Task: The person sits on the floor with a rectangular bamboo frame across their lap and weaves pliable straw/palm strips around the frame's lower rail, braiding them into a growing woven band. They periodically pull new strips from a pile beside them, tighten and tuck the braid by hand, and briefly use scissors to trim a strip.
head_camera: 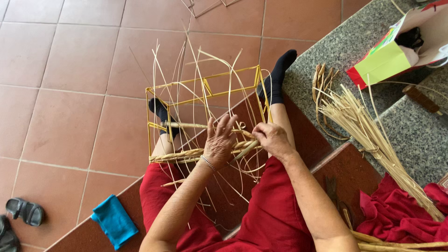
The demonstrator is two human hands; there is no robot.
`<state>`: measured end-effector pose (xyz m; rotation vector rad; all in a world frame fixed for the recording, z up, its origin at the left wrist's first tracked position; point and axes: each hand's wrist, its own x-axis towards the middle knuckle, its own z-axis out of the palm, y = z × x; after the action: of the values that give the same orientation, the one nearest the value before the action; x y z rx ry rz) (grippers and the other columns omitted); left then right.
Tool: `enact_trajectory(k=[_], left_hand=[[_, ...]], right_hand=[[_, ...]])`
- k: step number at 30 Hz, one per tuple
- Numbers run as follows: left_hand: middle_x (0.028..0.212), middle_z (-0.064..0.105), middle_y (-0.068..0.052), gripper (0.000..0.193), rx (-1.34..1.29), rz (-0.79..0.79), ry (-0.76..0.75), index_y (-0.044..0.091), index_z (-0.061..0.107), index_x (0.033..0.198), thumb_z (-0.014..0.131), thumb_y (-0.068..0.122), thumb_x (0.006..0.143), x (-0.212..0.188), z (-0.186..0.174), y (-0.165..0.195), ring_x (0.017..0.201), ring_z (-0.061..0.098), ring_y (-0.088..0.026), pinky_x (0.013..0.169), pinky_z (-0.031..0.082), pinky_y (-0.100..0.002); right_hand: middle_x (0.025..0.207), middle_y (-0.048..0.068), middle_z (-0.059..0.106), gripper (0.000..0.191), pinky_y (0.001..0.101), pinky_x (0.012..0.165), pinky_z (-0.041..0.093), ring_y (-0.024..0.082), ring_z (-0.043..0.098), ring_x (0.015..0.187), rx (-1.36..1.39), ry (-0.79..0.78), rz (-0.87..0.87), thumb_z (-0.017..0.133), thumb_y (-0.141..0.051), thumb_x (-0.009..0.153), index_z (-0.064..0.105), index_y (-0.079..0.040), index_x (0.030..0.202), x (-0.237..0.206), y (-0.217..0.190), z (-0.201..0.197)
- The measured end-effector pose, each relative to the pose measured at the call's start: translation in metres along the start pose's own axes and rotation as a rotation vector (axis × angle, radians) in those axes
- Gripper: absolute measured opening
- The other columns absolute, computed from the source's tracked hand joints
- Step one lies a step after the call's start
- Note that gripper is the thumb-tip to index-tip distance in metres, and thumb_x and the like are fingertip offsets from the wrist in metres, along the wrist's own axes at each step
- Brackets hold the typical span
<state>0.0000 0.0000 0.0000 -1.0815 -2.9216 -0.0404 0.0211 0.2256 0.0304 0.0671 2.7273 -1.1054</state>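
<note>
Head view looks down on a yellow wire frame (205, 100) propped on the seated person's knees, steadied there for weaving. Left hand (219, 142) spreads its fingers over the braided straw rim (179, 155), pressing it flat. Right hand (272, 139) pinches pale straw strands (244, 150), seemingly for tension. A straw bundle (373, 137) lies within reach on the granite step (326, 51).
</note>
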Motion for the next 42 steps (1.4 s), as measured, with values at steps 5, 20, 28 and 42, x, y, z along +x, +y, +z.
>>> enact_trajectory(k=[5, 20, 28, 42], left_hand=[[0.127, 0.053, -0.008, 0.04, -0.186, -0.077, 0.079, 0.012, 0.06, 0.13, 0.068, 0.016, 0.09, 0.012, 0.0, -0.001, 0.133, 0.043, -0.029, 0.125, 0.009, -0.063], [0.079, 0.068, -0.006, 0.011, -0.432, -0.238, -0.303, 0.011, 0.058, 0.106, 0.062, 0.009, 0.096, -0.062, 0.023, 0.02, 0.064, 0.066, -0.022, 0.053, 0.055, -0.036], [0.069, 0.065, -0.004, 0.009, -0.303, -0.117, 0.115, 0.014, 0.056, 0.089, 0.061, 0.018, 0.095, -0.098, -0.019, -0.023, 0.065, 0.065, -0.025, 0.064, 0.054, -0.044], [0.067, 0.064, -0.008, 0.04, -0.544, -0.784, 0.181, 0.005, 0.074, 0.081, 0.087, 0.042, 0.091, -0.156, 0.021, -0.121, 0.063, 0.06, -0.019, 0.066, 0.052, -0.034]], right_hand=[[0.08, 0.008, 0.072, 0.007, 0.0323, 0.067, 0.057, 0.018, 0.069, 0.073, 0.149, 0.101, -0.13, 0.079, -0.012, 0.085, 0.078, -0.007, 0.09, -0.003, -0.003, -0.011], [0.076, 0.006, 0.077, 0.008, 0.0308, 0.065, 0.06, 0.016, 0.075, 0.069, 0.121, 0.244, -0.053, 0.074, -0.011, 0.089, 0.074, -0.005, 0.084, -0.004, 0.012, 0.016], [0.081, 0.004, 0.078, 0.012, 0.0239, 0.066, 0.061, 0.01, 0.075, 0.073, 0.394, 0.092, 0.018, 0.074, -0.012, 0.091, 0.077, -0.004, 0.099, -0.006, 0.012, -0.005], [0.092, 0.001, 0.079, 0.013, 0.0235, 0.079, 0.058, 0.008, 0.072, 0.085, 0.363, 0.215, 0.249, 0.074, -0.017, 0.094, 0.077, -0.007, 0.102, -0.144, 0.11, -0.104]])
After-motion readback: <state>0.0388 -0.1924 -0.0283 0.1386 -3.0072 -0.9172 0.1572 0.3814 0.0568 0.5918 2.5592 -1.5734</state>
